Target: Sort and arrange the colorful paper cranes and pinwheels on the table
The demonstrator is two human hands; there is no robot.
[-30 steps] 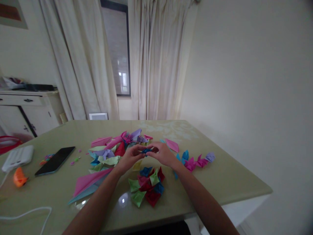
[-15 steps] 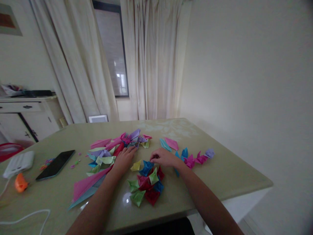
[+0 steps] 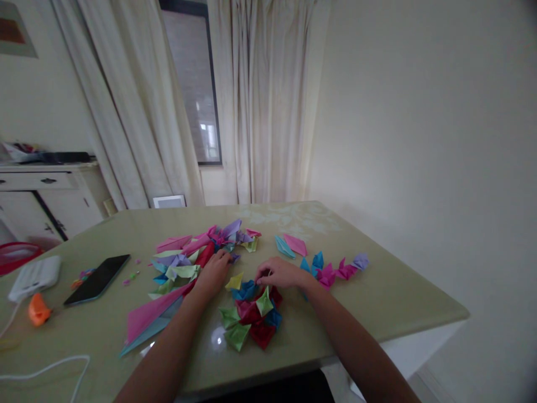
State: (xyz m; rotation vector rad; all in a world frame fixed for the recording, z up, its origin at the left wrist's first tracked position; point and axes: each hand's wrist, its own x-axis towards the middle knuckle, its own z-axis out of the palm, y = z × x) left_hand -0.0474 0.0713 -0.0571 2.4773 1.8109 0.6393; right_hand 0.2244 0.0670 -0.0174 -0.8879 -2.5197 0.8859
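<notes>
While left hand (image 3: 213,272) rests on paper pile (image 3: 180,263), fingers (image 3: 224,257) apart, right hand (image 3: 280,272) curls at blue piece (image 3: 244,291), grip unclear.

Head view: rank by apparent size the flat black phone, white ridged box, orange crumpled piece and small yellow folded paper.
1. Flat black phone.
2. White ridged box.
3. Orange crumpled piece and small yellow folded paper, too alike to rank.

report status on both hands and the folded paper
Left hand flat on loose paper pile. Right hand fingertips down at blue folded piece, grip unclear. Other folded pieces crowd it.
</notes>
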